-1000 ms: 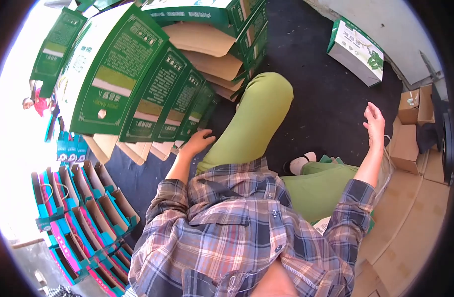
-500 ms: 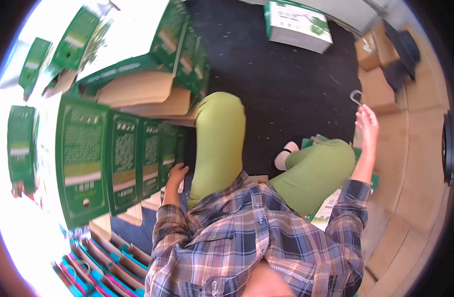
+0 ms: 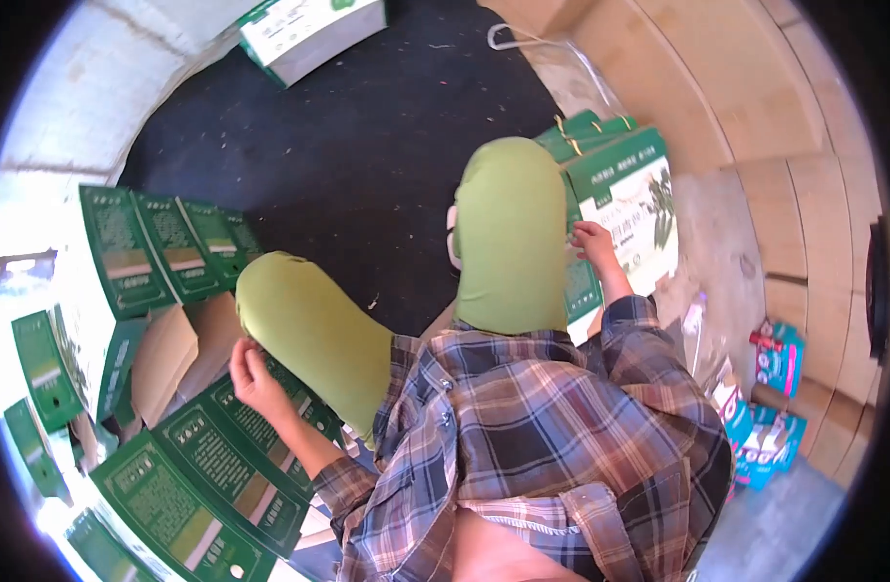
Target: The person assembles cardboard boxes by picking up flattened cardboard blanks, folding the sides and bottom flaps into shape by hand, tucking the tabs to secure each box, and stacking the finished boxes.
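My left hand [image 3: 258,381] is open, its fingers a little apart, beside my left knee and close to the row of green printed cartons [image 3: 226,456]. A brown cardboard flap [image 3: 165,357] stands up just left of it. On the other side, my right hand [image 3: 594,244] is loosely open at the edge of a green and white printed carton [image 3: 631,209] lying beside my right leg. I see nothing in its fingers. Yellow ties [image 3: 564,134] lie on green pieces at the carton's far end. A pale strap loop [image 3: 503,37] lies beyond, by the brown cardboard.
Large brown cartons [image 3: 678,78] are stacked along the right. Another green and white carton [image 3: 319,44] stands on the dark floor [image 3: 367,145] ahead. Teal and pink packages [image 3: 770,441] lie at the lower right. More green cartons [image 3: 163,247] stand at the left.
My body and view have turned to the right. My right hand has come down from near the strap loop to the carton beside my leg. My left hand stays by the cartons.
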Demonstrator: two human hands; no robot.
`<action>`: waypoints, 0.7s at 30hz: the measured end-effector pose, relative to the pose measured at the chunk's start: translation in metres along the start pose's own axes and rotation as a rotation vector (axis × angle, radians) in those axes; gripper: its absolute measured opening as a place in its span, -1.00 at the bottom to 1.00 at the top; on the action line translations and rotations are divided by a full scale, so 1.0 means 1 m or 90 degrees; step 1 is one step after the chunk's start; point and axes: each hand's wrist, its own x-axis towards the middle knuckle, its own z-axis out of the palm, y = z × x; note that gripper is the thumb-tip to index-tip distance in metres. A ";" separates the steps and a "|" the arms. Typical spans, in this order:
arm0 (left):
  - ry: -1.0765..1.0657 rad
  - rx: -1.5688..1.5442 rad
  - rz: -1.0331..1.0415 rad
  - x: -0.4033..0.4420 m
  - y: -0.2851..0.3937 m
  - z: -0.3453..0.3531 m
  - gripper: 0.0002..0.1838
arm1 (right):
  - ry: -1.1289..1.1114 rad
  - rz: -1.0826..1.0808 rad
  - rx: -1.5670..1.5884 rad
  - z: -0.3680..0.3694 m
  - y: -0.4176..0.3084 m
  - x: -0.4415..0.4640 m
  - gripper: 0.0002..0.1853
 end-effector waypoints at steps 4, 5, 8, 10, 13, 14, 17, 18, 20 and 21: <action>0.028 0.026 0.153 0.018 0.062 0.020 -0.79 | 0.022 0.078 0.016 -0.005 0.044 -0.015 -0.73; 0.024 -0.010 0.168 0.019 0.074 0.030 -0.79 | 0.036 0.087 0.020 -0.006 0.056 -0.017 -0.76; -0.026 -0.053 0.211 0.022 0.100 0.062 -0.79 | 0.002 0.214 0.091 -0.007 0.090 -0.021 -0.72; -0.084 -0.035 0.277 0.024 0.111 0.090 -0.81 | -0.034 0.277 0.132 -0.003 0.107 -0.032 -0.66; -0.226 0.022 0.292 0.030 0.107 0.123 -0.81 | -0.113 0.398 0.227 0.013 0.125 -0.055 -0.52; -0.260 0.023 0.277 0.028 0.099 0.133 -0.82 | -0.155 0.453 0.280 0.018 0.129 -0.062 -0.43; -0.363 0.132 0.355 0.028 0.075 0.146 -0.81 | -0.113 0.406 0.306 0.042 0.162 -0.063 -0.36; -0.395 0.158 0.351 0.025 0.072 0.146 -0.81 | -0.112 0.406 0.308 0.045 0.158 -0.065 -0.36; -0.412 0.180 0.340 0.022 0.071 0.142 -0.81 | -0.024 0.456 0.499 0.052 0.141 -0.069 -0.38; -0.409 0.197 0.335 0.022 0.072 0.141 -0.82 | -0.027 0.452 0.500 0.055 0.138 -0.064 -0.38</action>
